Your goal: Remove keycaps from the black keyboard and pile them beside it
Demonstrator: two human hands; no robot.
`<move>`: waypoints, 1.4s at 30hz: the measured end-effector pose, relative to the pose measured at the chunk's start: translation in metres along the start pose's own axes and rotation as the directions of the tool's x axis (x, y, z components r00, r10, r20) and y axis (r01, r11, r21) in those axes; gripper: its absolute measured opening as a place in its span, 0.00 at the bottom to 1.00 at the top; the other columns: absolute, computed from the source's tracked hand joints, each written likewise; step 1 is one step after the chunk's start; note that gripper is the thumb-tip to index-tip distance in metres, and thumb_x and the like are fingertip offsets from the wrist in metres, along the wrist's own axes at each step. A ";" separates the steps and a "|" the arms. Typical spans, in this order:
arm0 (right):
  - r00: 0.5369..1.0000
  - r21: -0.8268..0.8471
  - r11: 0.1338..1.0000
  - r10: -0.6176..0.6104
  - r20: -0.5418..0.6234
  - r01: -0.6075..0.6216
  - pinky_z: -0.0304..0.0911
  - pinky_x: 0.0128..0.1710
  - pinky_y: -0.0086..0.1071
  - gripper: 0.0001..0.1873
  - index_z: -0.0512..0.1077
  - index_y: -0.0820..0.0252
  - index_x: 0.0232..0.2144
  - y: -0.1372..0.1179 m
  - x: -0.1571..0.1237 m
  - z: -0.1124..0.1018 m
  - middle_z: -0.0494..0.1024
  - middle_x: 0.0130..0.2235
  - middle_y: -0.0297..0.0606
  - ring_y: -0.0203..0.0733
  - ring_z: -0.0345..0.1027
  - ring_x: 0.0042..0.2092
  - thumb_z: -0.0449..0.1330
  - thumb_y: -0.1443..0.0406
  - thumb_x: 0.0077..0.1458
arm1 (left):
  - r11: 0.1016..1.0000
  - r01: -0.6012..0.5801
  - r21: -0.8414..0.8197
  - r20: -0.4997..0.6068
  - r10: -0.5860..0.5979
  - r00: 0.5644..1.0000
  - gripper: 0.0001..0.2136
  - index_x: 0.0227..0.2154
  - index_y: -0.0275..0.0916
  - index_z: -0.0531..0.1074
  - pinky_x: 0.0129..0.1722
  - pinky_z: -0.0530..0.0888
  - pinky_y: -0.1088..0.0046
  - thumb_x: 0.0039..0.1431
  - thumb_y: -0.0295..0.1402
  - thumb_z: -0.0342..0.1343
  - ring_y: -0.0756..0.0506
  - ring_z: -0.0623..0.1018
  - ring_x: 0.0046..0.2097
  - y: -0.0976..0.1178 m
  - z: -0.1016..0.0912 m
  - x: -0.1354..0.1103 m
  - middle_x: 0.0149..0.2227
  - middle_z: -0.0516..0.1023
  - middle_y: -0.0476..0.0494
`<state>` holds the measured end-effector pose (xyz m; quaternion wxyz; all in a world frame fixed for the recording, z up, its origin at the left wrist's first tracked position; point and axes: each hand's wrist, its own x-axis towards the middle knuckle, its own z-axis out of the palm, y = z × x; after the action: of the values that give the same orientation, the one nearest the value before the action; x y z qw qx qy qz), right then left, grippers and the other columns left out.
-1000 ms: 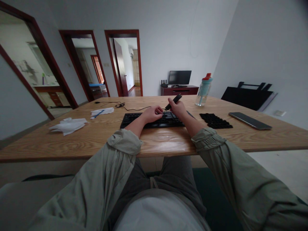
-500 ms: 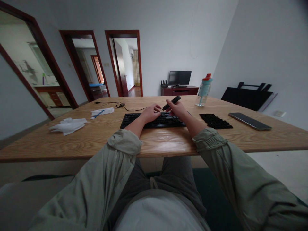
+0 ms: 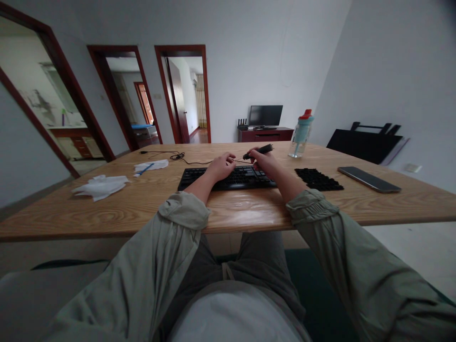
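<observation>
Hands first: my right hand is closed around a dark tool, gripped near its low end, with the rest of it slanting up and away to the right. My left hand sits just to the left of the right one, fingers curled in; whether it pinches anything I cannot tell. Both hover over the far edge of the keyboard, which lies on the surface directly under them. A thin cable trails off beyond my left hand. Right of my right hand lies a black batch of keycaps, then a phone further right. A bottle stands beyond the keycaps. Far to my left lie tissues.
</observation>
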<state>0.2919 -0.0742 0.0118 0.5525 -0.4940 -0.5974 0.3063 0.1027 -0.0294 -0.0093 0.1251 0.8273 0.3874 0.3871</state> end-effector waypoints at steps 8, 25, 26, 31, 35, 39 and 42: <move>0.986 0.033 0.992 0.121 0.113 -0.126 0.59 0.21 0.25 0.21 0.72 0.57 0.49 0.015 0.010 -0.005 0.78 0.37 0.38 0.28 0.61 0.20 0.58 0.66 0.51 | 1.000 0.007 0.019 -0.024 -0.006 1.000 0.13 0.45 0.37 0.72 0.41 0.73 0.72 0.57 0.31 0.52 0.49 0.77 0.36 -0.002 0.000 0.001 0.39 0.80 0.43; 0.999 -0.104 0.994 0.047 -0.003 -0.047 0.47 0.18 0.29 0.14 0.66 0.59 0.24 0.012 0.009 -0.004 0.58 0.19 0.28 0.32 0.51 0.20 0.59 0.55 0.49 | 0.995 0.011 0.094 -0.012 -0.010 1.000 0.13 0.43 0.37 0.74 0.41 0.73 0.71 0.57 0.32 0.52 0.47 0.77 0.37 -0.002 0.000 0.002 0.39 0.80 0.42; 0.999 -0.107 0.993 0.053 -0.009 -0.054 0.47 0.18 0.29 0.14 0.66 0.59 0.24 0.012 0.009 -0.003 0.58 0.18 0.28 0.32 0.50 0.20 0.59 0.55 0.49 | 0.995 0.011 0.100 -0.006 -0.010 1.000 0.13 0.43 0.37 0.74 0.41 0.73 0.71 0.58 0.32 0.51 0.47 0.77 0.37 -0.002 0.000 0.002 0.39 0.80 0.42; 0.997 -0.140 0.987 0.076 -0.028 -0.079 0.46 0.19 0.30 0.13 0.65 0.59 0.23 0.013 0.009 -0.003 0.57 0.18 0.28 0.32 0.49 0.21 0.60 0.56 0.47 | 0.993 0.019 0.119 0.018 -0.022 1.000 0.14 0.45 0.37 0.75 0.43 0.74 0.71 0.58 0.33 0.52 0.47 0.78 0.39 -0.003 0.000 0.001 0.40 0.80 0.42; 0.994 -0.208 0.972 0.101 -0.041 -0.107 0.46 0.21 0.31 0.12 0.65 0.59 0.23 0.014 0.010 -0.004 0.58 0.18 0.29 0.34 0.50 0.21 0.58 0.57 0.48 | 0.989 0.000 0.150 0.066 -0.010 0.998 0.15 0.45 0.38 0.76 0.43 0.73 0.71 0.57 0.31 0.51 0.46 0.78 0.39 -0.005 0.003 0.003 0.42 0.81 0.42; 0.992 -0.265 0.957 0.095 -0.087 -0.115 0.51 0.24 0.31 0.11 0.65 0.59 0.23 0.016 0.011 -0.004 0.62 0.20 0.31 0.35 0.55 0.25 0.58 0.58 0.47 | 0.966 -0.037 0.257 0.150 -0.002 0.989 0.15 0.44 0.42 0.78 0.44 0.73 0.70 0.57 0.30 0.50 0.45 0.78 0.42 -0.005 0.012 0.012 0.43 0.81 0.43; 0.988 -0.279 0.952 0.093 -0.124 -0.125 0.54 0.27 0.31 0.10 0.67 0.60 0.24 0.016 0.012 -0.005 0.64 0.22 0.32 0.36 0.57 0.27 0.57 0.58 0.47 | 0.938 -0.026 0.346 0.158 -0.031 0.987 0.15 0.44 0.44 0.79 0.44 0.72 0.69 0.57 0.31 0.51 0.44 0.78 0.43 -0.002 0.018 0.018 0.43 0.82 0.43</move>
<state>0.3016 -0.0584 0.0024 0.4893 -0.6169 -0.5761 0.2195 0.1224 -0.0134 -0.0124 0.0088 0.8644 0.4394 0.2444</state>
